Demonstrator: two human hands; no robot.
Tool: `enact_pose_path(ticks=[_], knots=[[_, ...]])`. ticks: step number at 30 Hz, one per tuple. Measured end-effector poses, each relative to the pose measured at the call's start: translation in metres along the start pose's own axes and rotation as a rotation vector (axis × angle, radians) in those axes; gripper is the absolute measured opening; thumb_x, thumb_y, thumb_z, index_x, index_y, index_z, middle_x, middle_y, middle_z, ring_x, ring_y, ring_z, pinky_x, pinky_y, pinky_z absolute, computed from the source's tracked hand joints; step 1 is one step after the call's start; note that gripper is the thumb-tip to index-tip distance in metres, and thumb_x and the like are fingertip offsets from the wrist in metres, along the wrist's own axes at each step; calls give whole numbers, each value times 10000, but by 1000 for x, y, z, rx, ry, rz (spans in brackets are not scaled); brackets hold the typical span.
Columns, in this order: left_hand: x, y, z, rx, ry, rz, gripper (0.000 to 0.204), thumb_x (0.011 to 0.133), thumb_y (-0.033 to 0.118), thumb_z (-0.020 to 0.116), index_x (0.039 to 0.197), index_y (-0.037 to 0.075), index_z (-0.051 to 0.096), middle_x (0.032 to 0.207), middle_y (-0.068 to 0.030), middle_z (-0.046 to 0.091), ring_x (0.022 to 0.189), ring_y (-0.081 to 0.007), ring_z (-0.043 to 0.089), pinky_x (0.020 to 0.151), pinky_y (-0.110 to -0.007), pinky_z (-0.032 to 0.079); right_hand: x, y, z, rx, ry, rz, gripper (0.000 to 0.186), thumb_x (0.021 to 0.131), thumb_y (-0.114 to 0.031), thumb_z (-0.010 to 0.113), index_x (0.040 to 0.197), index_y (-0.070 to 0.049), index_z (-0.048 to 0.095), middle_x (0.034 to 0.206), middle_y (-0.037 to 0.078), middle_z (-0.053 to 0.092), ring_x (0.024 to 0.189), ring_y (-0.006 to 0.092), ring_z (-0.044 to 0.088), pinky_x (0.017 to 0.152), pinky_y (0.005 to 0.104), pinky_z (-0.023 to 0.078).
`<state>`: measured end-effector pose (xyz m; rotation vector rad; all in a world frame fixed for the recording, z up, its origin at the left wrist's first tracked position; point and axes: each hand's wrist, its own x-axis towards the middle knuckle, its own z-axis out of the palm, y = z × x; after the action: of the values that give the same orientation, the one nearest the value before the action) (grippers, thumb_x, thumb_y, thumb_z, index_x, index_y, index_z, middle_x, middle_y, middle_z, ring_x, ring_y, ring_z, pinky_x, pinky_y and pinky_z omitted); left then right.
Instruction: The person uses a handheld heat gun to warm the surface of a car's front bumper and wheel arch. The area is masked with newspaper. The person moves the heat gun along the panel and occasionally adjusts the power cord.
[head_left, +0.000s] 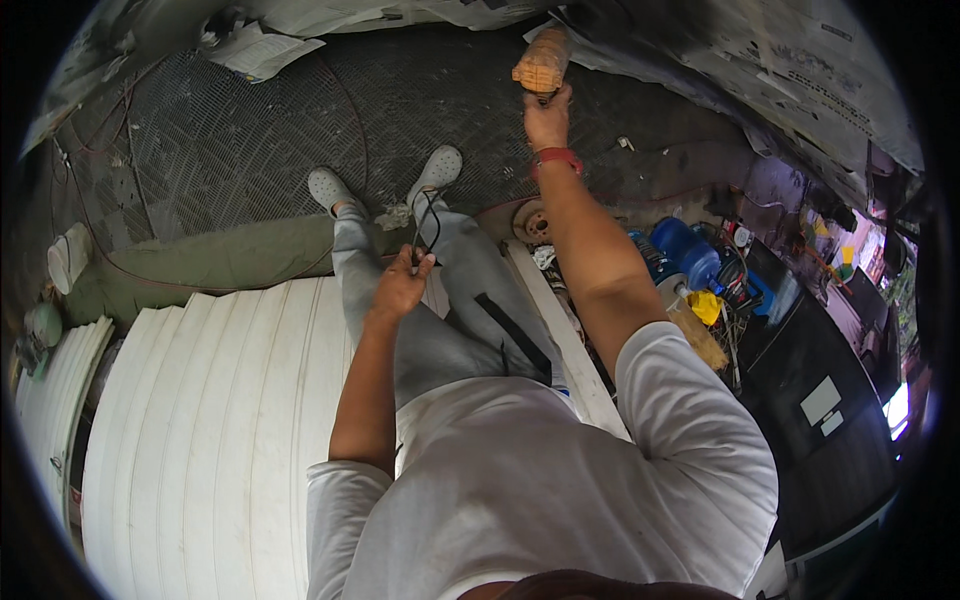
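My right hand [546,122] stretches far forward, a red band [556,160] round its wrist. Its fingers are closed round the narrow dark neck of an orange-brown, bulky object [543,65] with a ridged end; its exact kind does not show. That object is close to the paper-covered surface [575,22] at the top. In front of my lap, my left hand [401,287] is closed on a thin black cord [430,220], which loops up over my left-to-right shin gap near the right shoe.
White ribbed panels [210,410] lie at the left. A dark patterned mat [240,150] covers the floor ahead, with a thin reddish hose [362,150] across it. Right of my legs are a brake disc [531,221], a blue water jug [684,250], a yellow item [705,306] and clutter.
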<state>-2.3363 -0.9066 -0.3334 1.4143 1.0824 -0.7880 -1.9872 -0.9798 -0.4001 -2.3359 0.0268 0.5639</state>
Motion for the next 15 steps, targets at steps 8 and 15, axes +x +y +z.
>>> enact_pose_path(ticks=[8,15], knots=[[-4,-20,7,91,1,94,514,1029,534,555,1205,51,566,1199,-222,688,1151,-381,645,983,-480,492,-48,24,-1,-160,200,-211,642,896,-63,690,1447,37,375,1458,283,456,1401,466,419,1153,575,336],[-7,-30,-6,70,69,148,478,1038,494,551,1213,50,568,1232,-207,679,1232,-390,598,1049,-503,458,-99,-4,13,-191,207,-449,599,859,-13,652,1407,9,409,1363,244,460,1396,458,368,1141,617,274]])
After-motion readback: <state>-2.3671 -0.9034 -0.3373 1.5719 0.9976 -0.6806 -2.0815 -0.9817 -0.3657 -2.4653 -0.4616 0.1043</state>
